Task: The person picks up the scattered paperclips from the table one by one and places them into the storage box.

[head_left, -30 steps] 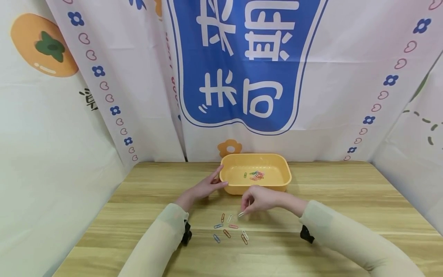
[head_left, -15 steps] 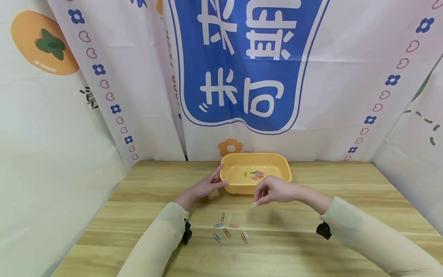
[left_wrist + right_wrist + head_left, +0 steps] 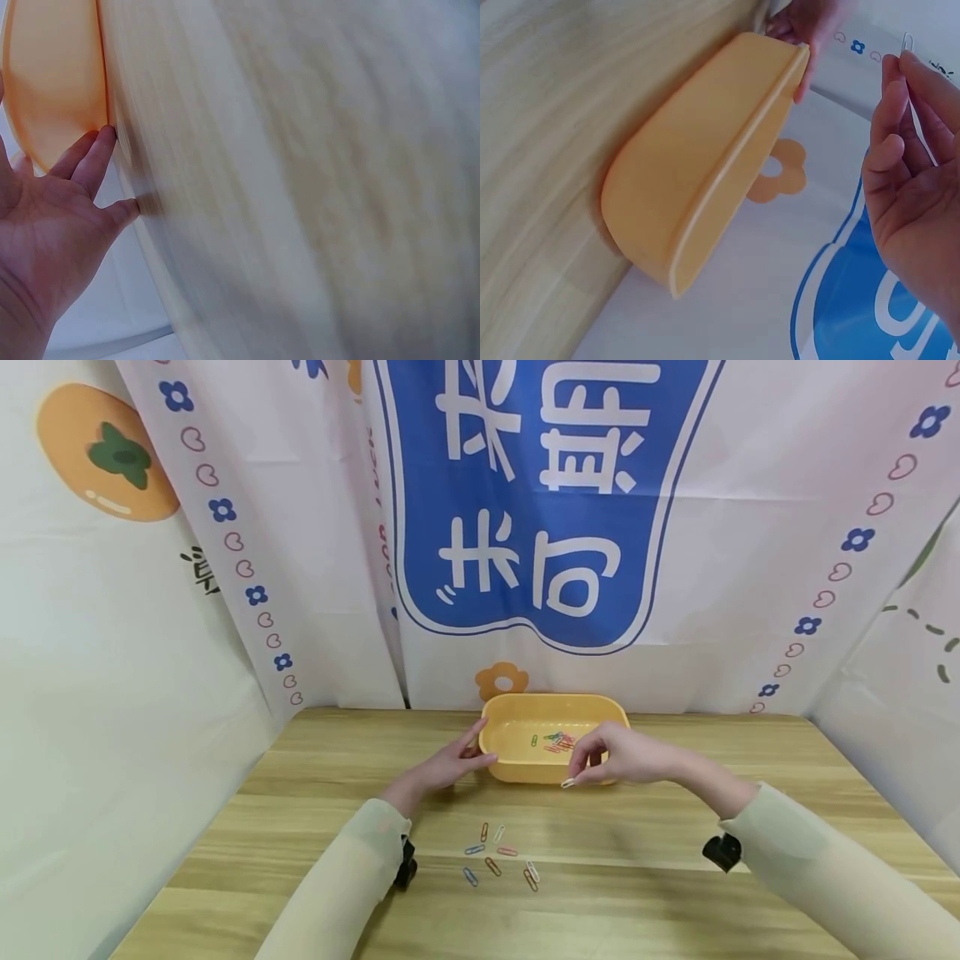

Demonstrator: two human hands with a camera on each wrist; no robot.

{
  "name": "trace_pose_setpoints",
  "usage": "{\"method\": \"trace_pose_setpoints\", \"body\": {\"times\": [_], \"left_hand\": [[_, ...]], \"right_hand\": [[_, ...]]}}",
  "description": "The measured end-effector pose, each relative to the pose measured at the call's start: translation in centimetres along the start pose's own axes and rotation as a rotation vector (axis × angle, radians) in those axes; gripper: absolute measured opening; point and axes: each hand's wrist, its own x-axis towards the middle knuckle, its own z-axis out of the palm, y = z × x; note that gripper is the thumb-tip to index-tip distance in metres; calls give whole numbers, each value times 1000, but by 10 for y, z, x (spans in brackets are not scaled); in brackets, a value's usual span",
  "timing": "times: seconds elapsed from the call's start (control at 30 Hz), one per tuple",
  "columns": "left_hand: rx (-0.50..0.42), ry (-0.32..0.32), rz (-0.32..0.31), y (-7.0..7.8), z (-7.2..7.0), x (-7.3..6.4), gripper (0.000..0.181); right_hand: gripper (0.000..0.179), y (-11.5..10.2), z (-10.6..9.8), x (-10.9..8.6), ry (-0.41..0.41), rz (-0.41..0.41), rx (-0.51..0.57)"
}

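A yellow plastic basin [image 3: 528,772] stands at the back of the wooden table. My left hand [image 3: 442,767] rests against its left end, thumb and fingers spread and fairly straight along the wall; the left wrist view shows the fingertips [image 3: 107,135] at the basin's side. My right hand [image 3: 628,755] pinches a white paper clip [image 3: 907,42] between thumb and forefinger, in front of the basin's right part and overlapping its rim in the head view. Several coloured paper clips [image 3: 560,743] lie inside the basin, a green one [image 3: 534,741] apart from the rest.
On the table [image 3: 337,893] in front of the basin lie several loose paper clips, among them a pink one [image 3: 507,852], a blue one [image 3: 470,877] and a white one [image 3: 499,833]. A printed curtain [image 3: 330,652] hangs right behind the table's back edge.
My right hand has lifted the white paper clip from beside the loose clips and carried it right and back, up to the basin's front. The left hand stays at the basin.
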Motion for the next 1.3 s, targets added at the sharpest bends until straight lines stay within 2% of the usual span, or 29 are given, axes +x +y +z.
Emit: {"method": "trace_pose_setpoints", "body": {"times": [0.27, 0.43, 0.57, 0.7, 0.93, 1.3], "left_hand": [[12, 2, -3, 2, 0, -1, 79], [14, 2, 1, 2, -1, 0, 80], [11, 1, 11, 2, -2, -1, 80], [12, 5, 15, 2, -2, -1, 80], [27, 13, 10, 2, -1, -2, 81], [34, 2, 17, 1, 0, -1, 79]], "right_hand": [[4, -5, -15, -2, 44, 29, -33], [1, -4, -24, 3, 51, 38, -50], [6, 0, -31, 11, 70, 53, -48], [5, 8, -36, 20, 103, 73, -45], [8, 23, -45, 35, 162, 165, -35], [8, 50, -50, 47, 220, 243, 2]]}}
